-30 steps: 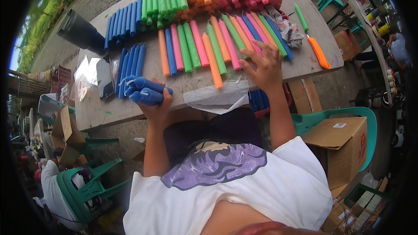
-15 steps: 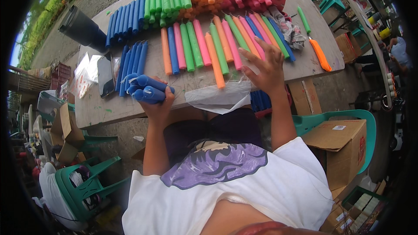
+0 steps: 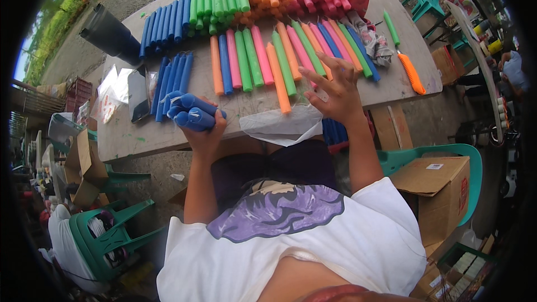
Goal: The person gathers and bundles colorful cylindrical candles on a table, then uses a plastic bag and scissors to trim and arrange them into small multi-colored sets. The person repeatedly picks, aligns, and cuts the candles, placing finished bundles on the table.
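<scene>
The blue candles [image 3: 190, 113] are long, smooth sticks, bunched in the left hand [image 3: 206, 132] at the near edge of the desk [image 3: 140, 134], and its fingers are wrapped tight around them. The right hand [image 3: 335, 90] floats over the row of pink, orange and green candles [image 3: 279, 61] lying on the desk. Its fingers [image 3: 319, 72] are spread wide and hold nothing.

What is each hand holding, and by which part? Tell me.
The left hand grips a bundle of blue candles around one end. The right hand holds nothing; its fingers are spread open over the coloured candles on the table.
</scene>
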The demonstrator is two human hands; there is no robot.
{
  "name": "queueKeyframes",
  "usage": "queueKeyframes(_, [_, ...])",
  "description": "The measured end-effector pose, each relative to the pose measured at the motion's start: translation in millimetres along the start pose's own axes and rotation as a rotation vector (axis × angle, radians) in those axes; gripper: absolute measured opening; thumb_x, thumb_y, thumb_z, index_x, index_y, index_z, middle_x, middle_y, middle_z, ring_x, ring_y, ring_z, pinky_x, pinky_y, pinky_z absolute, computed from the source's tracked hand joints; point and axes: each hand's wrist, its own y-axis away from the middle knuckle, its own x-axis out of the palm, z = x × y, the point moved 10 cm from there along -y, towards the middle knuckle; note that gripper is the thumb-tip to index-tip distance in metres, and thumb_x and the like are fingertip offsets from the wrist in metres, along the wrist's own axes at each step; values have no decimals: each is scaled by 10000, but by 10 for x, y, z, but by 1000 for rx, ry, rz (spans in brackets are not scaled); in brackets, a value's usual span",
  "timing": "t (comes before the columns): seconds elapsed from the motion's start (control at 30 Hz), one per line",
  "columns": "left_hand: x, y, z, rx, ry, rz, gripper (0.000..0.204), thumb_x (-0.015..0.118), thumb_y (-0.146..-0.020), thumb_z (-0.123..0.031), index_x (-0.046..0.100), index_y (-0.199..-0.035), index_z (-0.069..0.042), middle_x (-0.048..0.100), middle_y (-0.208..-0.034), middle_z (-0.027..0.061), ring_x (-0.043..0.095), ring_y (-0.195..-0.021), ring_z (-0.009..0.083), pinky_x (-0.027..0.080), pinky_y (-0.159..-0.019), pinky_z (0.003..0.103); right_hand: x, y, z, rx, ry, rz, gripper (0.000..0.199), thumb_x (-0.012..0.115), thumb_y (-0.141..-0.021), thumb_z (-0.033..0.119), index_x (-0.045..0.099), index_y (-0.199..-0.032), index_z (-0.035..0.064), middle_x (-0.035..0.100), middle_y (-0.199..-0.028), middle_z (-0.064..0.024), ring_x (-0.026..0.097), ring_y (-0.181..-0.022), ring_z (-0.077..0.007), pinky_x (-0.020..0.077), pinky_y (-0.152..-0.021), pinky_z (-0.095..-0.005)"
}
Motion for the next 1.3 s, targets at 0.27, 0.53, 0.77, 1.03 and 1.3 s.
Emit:
queueKeyframes(0.27, [10,15,34,-10,-46,67,612,664,-744,43,357,-1266,-43,561,-1020,106,606,-920,189,519,-850,378,152,-24,24,58,-10,70,413,710,-802,477,689,-1158,269,433,-1431,1,328,-1308,-250,226,-1102,-419])
queueKeyframes(0.53, [-75,83,207,-52,-90,-25,694,738,-738,-40,311,-1281,21,593,-1008,93,624,-854,151,534,-777,312,66,-6,111,-6,7,-18,394,694,-827,465,693,-1167,266,457,-1399,-3,352,-1273,-243,247,-1074,-411])
queueKeyframes(0.77, [-34,37,64,-41,-148,-20,636,741,-768,-78,355,-1272,-37,581,-1033,79,610,-892,143,524,-793,305,60,9,131,-47,44,-47,242,683,-839,369,728,-1023,218,599,-1164,-6,472,-1114,-237,331,-964,-391])
queueKeyframes(1.03, [-64,-3,75,44,-291,-71,836,778,-723,-145,216,-1314,40,649,-914,136,672,-761,219,549,-694,361,252,-359,395,170,432,74,291,693,-792,374,715,-910,109,619,-913,-24,542,-984,-215,374,-882,-382])
queueKeyframes(1.3, [-79,13,20,62,-293,-74,769,781,-713,-134,262,-1259,19,661,-942,147,688,-786,243,555,-701,376,431,-437,208,427,305,258,381,661,-820,433,741,-844,61,697,-853,-81,650,-869,-241,443,-852,-396])
